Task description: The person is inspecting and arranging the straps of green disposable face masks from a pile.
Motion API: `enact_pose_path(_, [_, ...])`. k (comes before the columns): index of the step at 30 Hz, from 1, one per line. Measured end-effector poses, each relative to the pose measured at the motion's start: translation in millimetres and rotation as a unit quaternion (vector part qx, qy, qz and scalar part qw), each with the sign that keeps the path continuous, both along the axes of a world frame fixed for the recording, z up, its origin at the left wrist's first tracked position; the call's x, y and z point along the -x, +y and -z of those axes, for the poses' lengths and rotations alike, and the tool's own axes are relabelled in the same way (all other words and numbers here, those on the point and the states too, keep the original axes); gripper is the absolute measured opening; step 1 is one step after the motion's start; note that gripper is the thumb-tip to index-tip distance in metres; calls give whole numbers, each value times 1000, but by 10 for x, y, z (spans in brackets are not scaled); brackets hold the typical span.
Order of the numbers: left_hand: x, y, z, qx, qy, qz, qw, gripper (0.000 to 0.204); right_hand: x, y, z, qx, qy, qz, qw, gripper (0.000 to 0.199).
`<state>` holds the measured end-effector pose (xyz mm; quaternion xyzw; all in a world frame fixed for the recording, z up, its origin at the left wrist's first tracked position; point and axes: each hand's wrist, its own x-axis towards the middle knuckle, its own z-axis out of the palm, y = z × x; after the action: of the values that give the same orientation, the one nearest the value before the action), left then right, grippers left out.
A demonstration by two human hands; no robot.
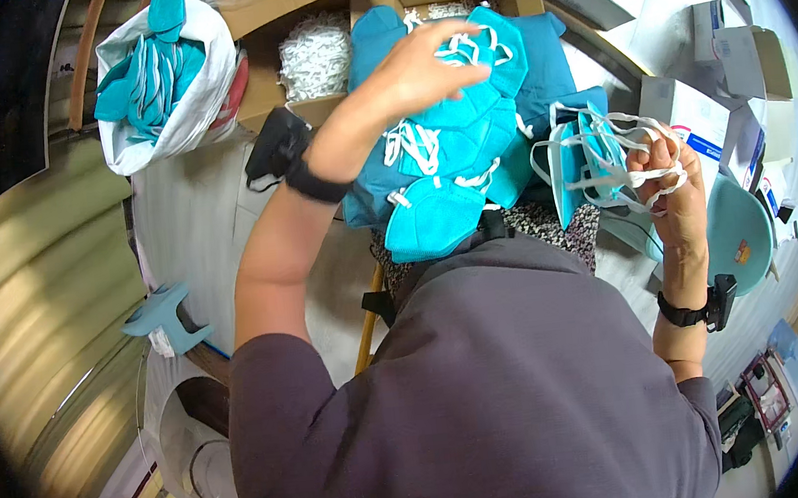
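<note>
My right hand (672,170) is closed round the white straps of several teal face masks (564,172), which hang beside it in a bunch. Over the pile on my lap, my left hand (413,75) has its fingers curved and apart. Just past those fingers lies a teal mask (507,58) with white straps; whether they touch it I cannot tell. Another mask (432,215) lies at the near end of the pile, and more overlap between the two. A dark teal cloth (544,77) is spread beneath them.
A white bag (126,152) filled with teal masks stands at the far left. Beside it, white straps (315,57) are heaped in a cardboard box (295,115). White boxes (684,111) and a light teal stool (736,236) are on the right; another teal stool (168,319) is left.
</note>
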<state>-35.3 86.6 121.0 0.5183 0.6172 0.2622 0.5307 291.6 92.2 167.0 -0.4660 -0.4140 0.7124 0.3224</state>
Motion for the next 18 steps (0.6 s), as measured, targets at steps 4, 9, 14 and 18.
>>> enact_pose_path(4, [157, -786, 238, -12, 162, 60, 985, 36, 4, -65, 94, -9, 2, -16, 1000, 19])
enact_pose_path(9, [56, -1379, 293, 126, 61, 68, 988, 35, 79, -111, 59, -51, -7, -96, 994, 20])
enact_pose_path(14, [-11, -1517, 227, 82, 29, -36, 996, 36, 81, -203, 109, -3, 6, -115, 993, 22])
enact_pose_path(18, [5, -1526, 446, -168, 167, 72, 969, 36, 122, -304, 196, 0, -47, -95, 994, 20])
